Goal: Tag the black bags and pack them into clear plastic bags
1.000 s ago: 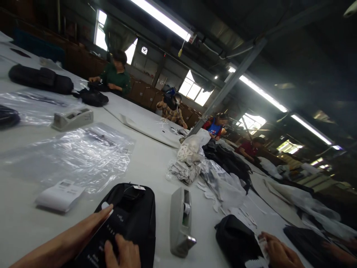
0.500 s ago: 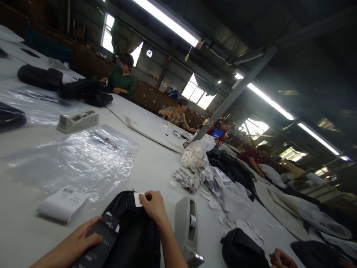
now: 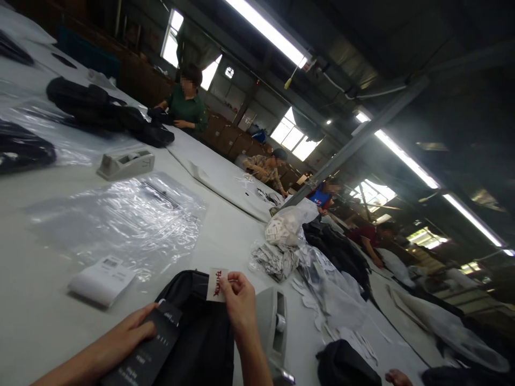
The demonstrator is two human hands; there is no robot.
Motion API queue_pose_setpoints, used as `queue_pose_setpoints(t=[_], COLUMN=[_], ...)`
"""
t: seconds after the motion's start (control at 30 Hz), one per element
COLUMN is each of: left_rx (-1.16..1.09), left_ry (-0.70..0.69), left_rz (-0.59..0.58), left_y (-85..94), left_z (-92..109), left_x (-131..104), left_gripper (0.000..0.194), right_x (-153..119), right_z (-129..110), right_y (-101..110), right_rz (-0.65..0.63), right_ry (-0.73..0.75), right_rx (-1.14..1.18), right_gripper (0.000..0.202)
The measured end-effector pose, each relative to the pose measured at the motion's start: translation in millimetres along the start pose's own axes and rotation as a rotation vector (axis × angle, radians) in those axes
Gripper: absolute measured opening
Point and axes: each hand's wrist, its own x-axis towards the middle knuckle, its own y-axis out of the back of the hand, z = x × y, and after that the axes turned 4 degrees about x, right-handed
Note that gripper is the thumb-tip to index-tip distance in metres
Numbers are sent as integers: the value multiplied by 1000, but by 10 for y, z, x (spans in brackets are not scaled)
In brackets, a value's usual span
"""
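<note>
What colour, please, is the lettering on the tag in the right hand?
The pale tag has red lettering, best seen in the head view.

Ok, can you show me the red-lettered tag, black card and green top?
Red-lettered tag [image 3: 216,286]: head view, on its printed face.
Black card [image 3: 152,346]: head view, on its printed front.
Green top [image 3: 190,110]: head view, on its front.

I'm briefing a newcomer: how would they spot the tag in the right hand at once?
On the white table, find the black bag at the bottom, just left of centre. At its top, the right hand pinches the small tag. Unlike the larger black tag in the left hand, it is white with red print.
</note>
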Motion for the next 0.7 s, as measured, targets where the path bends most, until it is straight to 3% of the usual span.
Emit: queue_pose_setpoints(t=[0.1,0.23,0.37,0.47,0.6,0.7], left_rx=[-38,-150,-172,-100,60,1], left_ry=[-54,-126,-136,-162,-229,-203], left_rz=[-34,-85,-93,-77,3,108], left_y=[-18,-18,-13,-4,41,72], left_z=[69,102,109,128,20,-179], left_x=[-46,-73,-98,-96,22,126], left_gripper=[50,44,44,43,44,49], right_x=[-294,-643,-758,-719,-619,-557], right_z=[-66,161,299,130,-180,-122], right_y=[-67,-214,-284,-208,-149,-341], right_rz=[23,-85,-58,-121,-417,-605], right_ry=[345,850,970,1080,1113,1078], right_rx=[-100,-313,-383,-550,-851,-961], right_gripper=[5,20,18,15,20,11])
